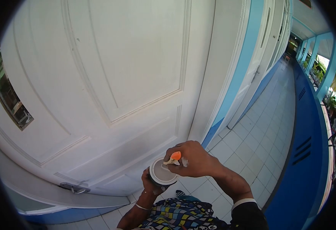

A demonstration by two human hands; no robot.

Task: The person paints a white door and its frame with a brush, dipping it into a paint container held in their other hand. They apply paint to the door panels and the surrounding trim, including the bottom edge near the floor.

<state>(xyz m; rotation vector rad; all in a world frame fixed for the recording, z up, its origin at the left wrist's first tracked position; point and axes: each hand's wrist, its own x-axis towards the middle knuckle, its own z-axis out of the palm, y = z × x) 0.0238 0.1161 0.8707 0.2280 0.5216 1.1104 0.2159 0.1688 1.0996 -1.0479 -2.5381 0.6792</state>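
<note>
My left hand (150, 183) is wrapped round the side and underside of a round can (163, 173) with a pale rim and a greyish top surface. Over the can's right edge, my right hand (187, 158) is closed on a small tool with an orange end (175, 155) and a pale lower part. The tool's tip is at the can's rim; whether it touches the contents is hard to tell. White smears mark my right hand. Behind the can stands a white panelled door (137, 57) with a metal handle (75, 188) low on the left.
A tiled corridor floor (248, 143) runs off to the upper right, past a light blue door frame (235, 84). Along the right side is a blue low wall (302, 153) with plants beyond it. A narrow glass pane (10, 92) is at the far left.
</note>
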